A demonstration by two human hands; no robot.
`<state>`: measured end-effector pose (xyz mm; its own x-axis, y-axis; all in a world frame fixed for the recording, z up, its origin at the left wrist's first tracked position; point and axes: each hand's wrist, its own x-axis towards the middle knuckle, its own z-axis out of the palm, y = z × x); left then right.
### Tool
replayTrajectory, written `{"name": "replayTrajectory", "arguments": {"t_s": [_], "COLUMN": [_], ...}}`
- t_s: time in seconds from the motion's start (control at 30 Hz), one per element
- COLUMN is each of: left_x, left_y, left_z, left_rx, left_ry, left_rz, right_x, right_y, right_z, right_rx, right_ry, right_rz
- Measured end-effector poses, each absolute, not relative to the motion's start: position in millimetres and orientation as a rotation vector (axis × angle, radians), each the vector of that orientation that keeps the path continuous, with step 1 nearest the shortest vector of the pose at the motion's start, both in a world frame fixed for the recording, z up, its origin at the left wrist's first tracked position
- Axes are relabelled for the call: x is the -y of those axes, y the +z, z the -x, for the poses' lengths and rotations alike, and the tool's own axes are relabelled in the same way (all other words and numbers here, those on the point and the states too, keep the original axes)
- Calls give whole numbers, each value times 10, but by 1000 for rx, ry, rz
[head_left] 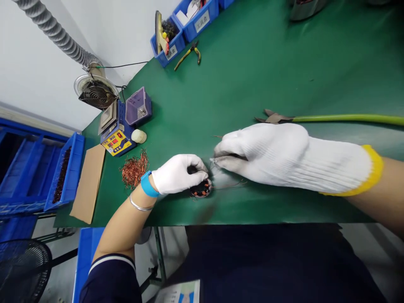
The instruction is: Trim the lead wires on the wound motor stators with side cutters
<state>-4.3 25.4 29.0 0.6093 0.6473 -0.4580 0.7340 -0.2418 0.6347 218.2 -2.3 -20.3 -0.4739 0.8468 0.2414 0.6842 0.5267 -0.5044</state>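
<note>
My left hand (178,173), in a white glove, is closed around a small round motor stator (202,188) low over the green table. Its black core and orange copper windings show below my fingers. My right hand (261,153), in a white knit glove with a yellow cuff, pinches at a thin wire (212,162) just right of the stator. The fingertips hide part of that wire. Another fine wire (232,185) trails rightward from the stator. Green-handled cutters (331,120) lie just beyond my right hand.
Copper wire scraps (135,169) are heaped left of my left hand. Behind them stand a blue-and-yellow device (118,141), a white bottle (139,136) and a purple bin (139,107). Yellow-handled pliers (187,54) lie by blue bins (200,21). Cardboard (88,183) covers the left edge.
</note>
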Motion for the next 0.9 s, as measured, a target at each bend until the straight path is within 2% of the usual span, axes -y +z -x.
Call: {"name": "replayTrajectory", "arguments": {"t_s": [0.33,0.4,0.6,0.67,0.9], "left_x": [-115,-59,44,45,-76], "left_y": [342,267,45,59,276], "left_z": [52,129,344,324,83], "left_rx": [-1113,-1154,-1353,-1441,-1132], "left_ry": [-242,-98,651,729,43], "left_rz": [-2469,-2508,-2322,-2191,-2121], "right_x": [-4,17,69,64,37], "right_y": [-298,-329,-240,-206,-256], "right_z": [-2236,-2260,-2290,-2281,-2267], "right_rx": [2404,2411,2406,2396,2380], "right_ry": [403,371,348,387,394], "right_rz": [1172,1218,1403,1413,1432]}}
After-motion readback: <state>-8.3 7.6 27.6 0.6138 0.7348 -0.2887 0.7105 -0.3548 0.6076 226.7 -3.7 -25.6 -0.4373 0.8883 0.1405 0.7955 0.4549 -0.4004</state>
